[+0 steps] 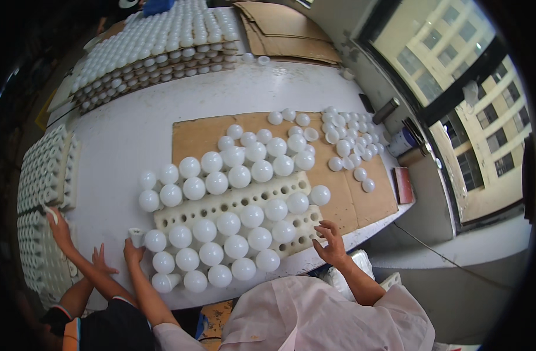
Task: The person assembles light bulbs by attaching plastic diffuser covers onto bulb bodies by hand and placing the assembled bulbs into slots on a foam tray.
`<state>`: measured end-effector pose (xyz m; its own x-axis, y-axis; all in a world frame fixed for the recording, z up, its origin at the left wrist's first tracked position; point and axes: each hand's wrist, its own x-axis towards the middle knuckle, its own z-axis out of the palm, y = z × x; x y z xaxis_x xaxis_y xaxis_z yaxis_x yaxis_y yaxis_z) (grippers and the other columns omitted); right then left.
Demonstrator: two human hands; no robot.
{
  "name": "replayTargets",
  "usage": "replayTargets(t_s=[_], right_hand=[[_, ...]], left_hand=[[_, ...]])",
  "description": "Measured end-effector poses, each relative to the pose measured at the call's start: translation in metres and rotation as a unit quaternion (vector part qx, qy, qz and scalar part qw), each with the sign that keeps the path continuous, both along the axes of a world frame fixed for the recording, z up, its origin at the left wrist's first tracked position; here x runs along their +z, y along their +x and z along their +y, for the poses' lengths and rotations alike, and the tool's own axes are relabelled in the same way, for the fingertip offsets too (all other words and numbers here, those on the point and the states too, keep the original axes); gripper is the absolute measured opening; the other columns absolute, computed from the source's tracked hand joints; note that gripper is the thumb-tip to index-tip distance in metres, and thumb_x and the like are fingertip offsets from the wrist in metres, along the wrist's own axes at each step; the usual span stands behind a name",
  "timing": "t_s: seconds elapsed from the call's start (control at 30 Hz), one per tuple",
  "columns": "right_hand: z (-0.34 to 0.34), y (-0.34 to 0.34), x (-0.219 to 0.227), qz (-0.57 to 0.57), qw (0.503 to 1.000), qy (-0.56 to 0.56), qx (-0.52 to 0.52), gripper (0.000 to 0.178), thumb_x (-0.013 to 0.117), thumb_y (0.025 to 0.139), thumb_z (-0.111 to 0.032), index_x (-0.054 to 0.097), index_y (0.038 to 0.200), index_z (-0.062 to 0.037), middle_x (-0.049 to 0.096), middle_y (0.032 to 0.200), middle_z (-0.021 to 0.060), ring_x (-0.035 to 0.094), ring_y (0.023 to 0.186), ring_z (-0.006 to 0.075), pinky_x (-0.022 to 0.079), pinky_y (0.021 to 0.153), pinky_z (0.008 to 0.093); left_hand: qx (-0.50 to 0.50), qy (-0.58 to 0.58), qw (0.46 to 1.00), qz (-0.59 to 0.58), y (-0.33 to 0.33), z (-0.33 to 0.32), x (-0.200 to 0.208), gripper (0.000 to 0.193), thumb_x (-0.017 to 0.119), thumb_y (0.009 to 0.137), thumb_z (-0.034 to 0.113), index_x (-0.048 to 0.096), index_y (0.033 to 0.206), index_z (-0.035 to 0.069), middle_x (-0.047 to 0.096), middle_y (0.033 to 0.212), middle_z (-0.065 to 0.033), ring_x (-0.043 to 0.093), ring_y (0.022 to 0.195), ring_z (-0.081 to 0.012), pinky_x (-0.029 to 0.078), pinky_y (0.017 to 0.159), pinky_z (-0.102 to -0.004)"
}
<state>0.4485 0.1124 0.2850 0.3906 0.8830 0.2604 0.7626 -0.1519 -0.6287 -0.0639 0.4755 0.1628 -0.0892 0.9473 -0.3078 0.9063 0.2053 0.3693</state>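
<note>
- Bulbs [228,224]: white, round, in rows on the foam tray [224,208], mid-table; can't tell if it's 1 tray or 2 side by side.
- Done, AFAICT: approx 2 full rows on the 12 o'c side, plus 3 on the 6 o'c side. One bulb [164,283] at the 7 o'c corner lies tipped, base showing.
- Left: a strip of bare holes runs between the two groups, plus more holes at the 3–4 o'c end. Prob. over half filled.
- L hand [133,253], 8 o'c of tray: gripping a white base piece [136,236], no dome on it.
- R hand [332,244], 4 o'c: fingers spread, nothing held, by the tray's end; can't tell if touching.
- Loose domes [343,148] at 2 o'c on cardboard [361,202], unfitted, so plenty to go.
- More bases [43,167] stacked at 9 o'c; a co-worker's hand [59,231] is at the nearer pile.
- Layered stock of domes [162,35] at 11 o'c, seemingly untouched.
</note>
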Motion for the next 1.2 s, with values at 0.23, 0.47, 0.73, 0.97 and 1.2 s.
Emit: replayTargets(t_s=[0.23, 0.47, 0.73, 0.97, 1.2], right_hand=[[0.007, 0.053, -0.011, -0.025, 0.999, 0.011, -0.034, 0.039, 0.070, 0.074, -0.005, 0.058, 0.111, -0.0083, 0.052, 0.114, 0.0150, 0.059, 0.091, 0.0281, 0.053, 0.071, 0.0337], [0.027, 0.183, -0.057, -0.043, 0.980, -0.050, -0.189, 0.053, 0.069, 0.072, -0.003, 0.050, 0.121, -0.0073, 0.050, 0.117, 0.0160, 0.056, 0.100, 0.0303, 0.049, 0.082, 0.0373], [0.044, 0.323, -0.096, -0.247, 0.924, -0.272, -0.106, 0.084, 0.064, 0.067, 0.004, 0.028, 0.142, -0.0086, 0.028, 0.144, 0.0193, 0.030, 0.131, 0.0397, 0.033, 0.106, 0.0442], [0.072, 0.372, -0.117, -0.214, 0.959, -0.160, -0.094, 0.081, 0.065, 0.066, 0.006, 0.030, 0.138, -0.0052, 0.035, 0.140, 0.0202, 0.033, 0.130, 0.0357, 0.034, 0.106, 0.0415], [0.094, 0.362, -0.132, -0.075, 0.993, -0.067, -0.066, 0.071, 0.067, 0.068, 0.001, 0.034, 0.131, 0.0007, 0.047, 0.127, 0.0247, 0.045, 0.118, 0.0408, 0.039, 0.100, 0.0431]], left_hand=[[-0.006, 0.065, 0.998, 0.006, -0.001, 0.003, -0.024, 0.039, 0.074, 0.070, 0.011, 0.057, 0.102, -0.003, 0.063, 0.100, -0.0251, 0.060, 0.097, -0.0411, 0.047, 0.084, -0.0429], [0.090, 0.188, 0.975, -0.072, 0.013, -0.024, 0.020, 0.047, 0.073, 0.070, 0.010, 0.052, 0.109, -0.006, 0.062, 0.102, -0.0241, 0.061, 0.095, -0.0392, 0.046, 0.084, -0.0419], [0.126, 0.274, 0.903, -0.306, 0.109, -0.111, 0.153, 0.037, 0.066, 0.076, 0.003, 0.053, 0.110, -0.004, 0.064, 0.106, -0.0149, 0.063, 0.097, -0.0215, 0.048, 0.084, -0.0315], [0.111, 0.213, 0.779, -0.579, 0.176, -0.219, 0.184, 0.051, 0.055, 0.083, -0.002, 0.040, 0.131, -0.004, 0.056, 0.121, -0.0198, 0.057, 0.110, -0.0300, 0.048, 0.091, -0.0370], [0.115, 0.105, 0.651, -0.743, 0.244, -0.258, 0.177, 0.044, 0.058, 0.081, 0.004, 0.045, 0.123, -0.002, 0.056, 0.120, -0.0218, 0.059, 0.107, -0.0304, 0.047, 0.090, -0.0414]])
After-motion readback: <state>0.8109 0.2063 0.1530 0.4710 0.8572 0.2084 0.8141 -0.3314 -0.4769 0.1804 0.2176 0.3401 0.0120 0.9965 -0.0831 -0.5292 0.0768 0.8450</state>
